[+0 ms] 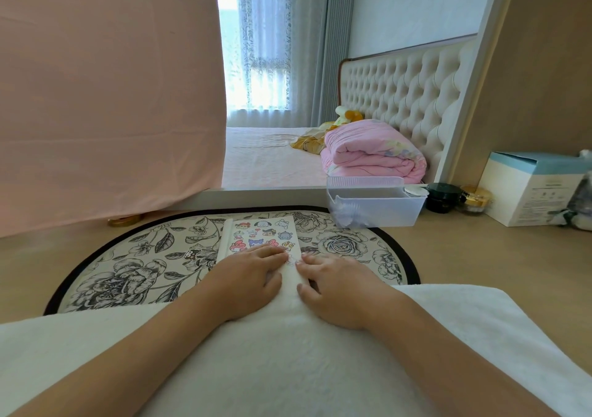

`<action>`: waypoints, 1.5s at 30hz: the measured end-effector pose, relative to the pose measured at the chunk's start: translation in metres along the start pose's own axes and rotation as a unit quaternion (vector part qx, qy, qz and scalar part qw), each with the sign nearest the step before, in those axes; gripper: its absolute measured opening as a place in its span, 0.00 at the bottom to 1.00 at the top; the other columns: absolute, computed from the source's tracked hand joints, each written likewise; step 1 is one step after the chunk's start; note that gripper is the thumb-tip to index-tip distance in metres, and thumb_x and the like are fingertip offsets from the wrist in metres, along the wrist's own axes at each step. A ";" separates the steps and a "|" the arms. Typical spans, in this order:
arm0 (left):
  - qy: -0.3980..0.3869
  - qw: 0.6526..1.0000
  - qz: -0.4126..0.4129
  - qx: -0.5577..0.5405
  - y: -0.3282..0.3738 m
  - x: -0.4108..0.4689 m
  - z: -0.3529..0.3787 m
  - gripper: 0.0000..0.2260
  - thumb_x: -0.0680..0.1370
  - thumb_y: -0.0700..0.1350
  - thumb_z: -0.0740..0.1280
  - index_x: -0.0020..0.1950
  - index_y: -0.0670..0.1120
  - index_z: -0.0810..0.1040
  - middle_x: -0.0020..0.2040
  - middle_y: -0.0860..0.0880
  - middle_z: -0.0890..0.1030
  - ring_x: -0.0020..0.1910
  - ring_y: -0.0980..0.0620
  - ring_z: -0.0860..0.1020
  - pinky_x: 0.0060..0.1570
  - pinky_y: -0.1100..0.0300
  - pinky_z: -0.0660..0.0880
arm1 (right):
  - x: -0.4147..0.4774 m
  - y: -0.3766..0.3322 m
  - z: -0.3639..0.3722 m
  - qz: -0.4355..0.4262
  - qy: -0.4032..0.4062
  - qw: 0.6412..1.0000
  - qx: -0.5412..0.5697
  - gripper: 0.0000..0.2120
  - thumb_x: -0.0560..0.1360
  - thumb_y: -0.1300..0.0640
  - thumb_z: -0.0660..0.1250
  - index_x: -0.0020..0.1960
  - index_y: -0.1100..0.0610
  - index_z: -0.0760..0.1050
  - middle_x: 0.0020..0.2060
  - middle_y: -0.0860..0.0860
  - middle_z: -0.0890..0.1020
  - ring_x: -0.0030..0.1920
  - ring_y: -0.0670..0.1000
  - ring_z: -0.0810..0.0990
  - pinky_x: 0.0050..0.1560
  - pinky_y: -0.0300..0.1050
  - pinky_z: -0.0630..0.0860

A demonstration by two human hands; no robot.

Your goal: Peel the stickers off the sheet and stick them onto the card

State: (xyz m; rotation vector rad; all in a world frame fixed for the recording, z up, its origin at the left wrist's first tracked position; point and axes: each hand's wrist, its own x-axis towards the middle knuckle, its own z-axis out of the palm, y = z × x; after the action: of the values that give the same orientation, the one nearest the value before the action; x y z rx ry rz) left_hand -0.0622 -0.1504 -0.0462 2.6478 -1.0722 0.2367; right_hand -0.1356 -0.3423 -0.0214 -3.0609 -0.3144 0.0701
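White sticker sheet (260,235) on oval floral mat (128,256), left hand (246,275), right hand (339,285) atop

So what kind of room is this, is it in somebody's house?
Most likely a bedroom in a home. There is a bed with a tufted headboard, a folded pink quilt lying on it, and lace curtains hanging behind it.

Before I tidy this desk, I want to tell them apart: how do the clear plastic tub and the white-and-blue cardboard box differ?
The clear plastic tub is see-through and open-topped; the white-and-blue cardboard box is opaque and printed. The tub sits by the floral mat; the box stands farther right. Both are rectangular, on the wooden desk.
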 end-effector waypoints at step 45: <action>0.081 0.988 -0.130 0.024 -0.149 -0.055 -0.040 0.14 0.79 0.54 0.64 0.63 0.57 0.80 0.58 0.59 0.76 0.59 0.57 0.71 0.61 0.56 0.71 | 0.149 -0.127 -0.010 -0.099 0.045 0.992 -0.058 0.22 0.80 0.39 0.59 0.70 0.44 0.74 0.62 0.49 0.77 0.63 0.53 0.73 0.60 0.51 0.74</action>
State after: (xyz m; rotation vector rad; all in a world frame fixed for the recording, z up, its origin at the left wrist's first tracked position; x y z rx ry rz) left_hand 0.0012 0.0010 -0.0507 2.7188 -0.6702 0.4176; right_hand -0.0150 -0.1882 -0.0081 -3.1149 -0.6337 -0.1008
